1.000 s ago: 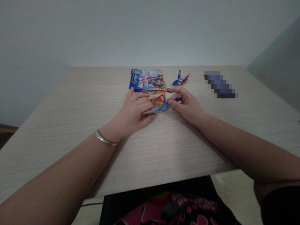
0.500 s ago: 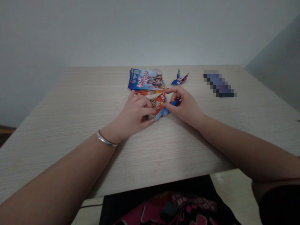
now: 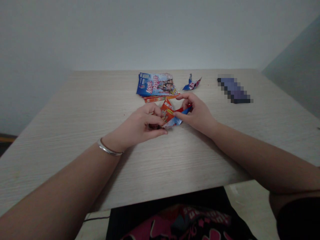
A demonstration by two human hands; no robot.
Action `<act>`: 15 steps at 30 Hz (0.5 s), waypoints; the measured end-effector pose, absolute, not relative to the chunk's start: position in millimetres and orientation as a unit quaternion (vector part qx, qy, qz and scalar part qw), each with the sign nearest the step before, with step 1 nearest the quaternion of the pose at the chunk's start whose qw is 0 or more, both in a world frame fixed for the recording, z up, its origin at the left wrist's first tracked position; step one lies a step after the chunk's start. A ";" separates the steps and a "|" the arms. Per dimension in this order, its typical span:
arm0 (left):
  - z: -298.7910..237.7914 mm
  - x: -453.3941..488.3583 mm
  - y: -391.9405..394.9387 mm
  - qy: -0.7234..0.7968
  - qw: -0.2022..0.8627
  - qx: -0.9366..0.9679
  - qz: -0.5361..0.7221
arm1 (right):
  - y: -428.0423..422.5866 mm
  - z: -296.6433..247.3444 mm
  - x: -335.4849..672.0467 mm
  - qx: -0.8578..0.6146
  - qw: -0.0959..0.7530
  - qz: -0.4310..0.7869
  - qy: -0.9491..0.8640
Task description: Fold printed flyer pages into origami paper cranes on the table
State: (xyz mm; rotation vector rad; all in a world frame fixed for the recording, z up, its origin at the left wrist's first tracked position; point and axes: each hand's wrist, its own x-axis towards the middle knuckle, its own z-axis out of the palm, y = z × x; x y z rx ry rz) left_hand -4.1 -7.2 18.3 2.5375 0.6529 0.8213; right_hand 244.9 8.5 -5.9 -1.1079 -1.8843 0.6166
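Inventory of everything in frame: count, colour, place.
folded sheet: one, orange and blue, between the hands
leaflet stack: one, mainly blue, beyond the sheet; leaflets uncountable
folded paper piece: one, blue and pinkish, right of stack
pixelated object: one, dark bluish, table's far right
table: one, pale wood-grain, centre
wall: grey, behind table
clothing: black and pink, bottom
bracelet: one, silver, left wrist
left hand: one, bare, sheet's left
right hand: one, bare, sheet's right

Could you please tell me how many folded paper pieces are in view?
2: an orange-and-blue folded paper held between the left hand and right hand, and a pointed folded paper right of the leaflets. More may be hidden.
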 end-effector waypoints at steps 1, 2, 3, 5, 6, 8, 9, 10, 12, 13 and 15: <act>17.9 -3.6 -7.2 0.238 0.193 0.905 0.296 | 9.0 -6.6 245.0 -0.439 0.422 0.245 -0.755; 17.4 -3.0 -7.5 0.242 0.186 0.904 0.300 | 9.5 -7.1 244.8 -0.434 0.422 0.244 -0.758; 17.0 -2.2 -8.0 0.247 0.175 0.904 0.303 | 9.7 -7.4 244.5 -0.428 0.422 0.244 -0.761; 16.6 -0.5 -9.3 0.259 0.141 0.907 0.302 | 9.9 -8.3 243.3 -0.419 0.426 0.246 -0.763; 16.8 0.4 -9.9 0.268 0.122 0.909 0.296 | 9.9 -9.1 242.6 -0.419 0.428 0.249 -0.761; 17.6 1.8 -11.1 0.285 0.089 0.910 0.289 | 10.7 -12.3 241.6 -0.428 0.437 0.265 -0.745; 18.3 2.4 -11.5 0.289 0.077 0.909 0.289 | 11.6 -14.8 241.4 -0.435 0.443 0.282 -0.732; 19.1 2.9 -11.8 0.290 0.071 0.909 0.291 | 13.0 -17.8 241.6 -0.441 0.449 0.302 -0.716; 20.4 3.7 -12.0 0.286 0.065 0.910 0.294 | 17.3 -24.5 242.6 -0.444 0.465 0.344 -0.684; 20.8 4.0 -11.9 0.282 0.064 0.911 0.293 | 19.8 -27.7 243.3 -0.444 0.470 0.360 -0.673; 20.9 4.2 -11.5 0.276 0.062 0.916 0.286 | 24.8 -32.5 244.9 -0.444 0.475 0.396 -0.648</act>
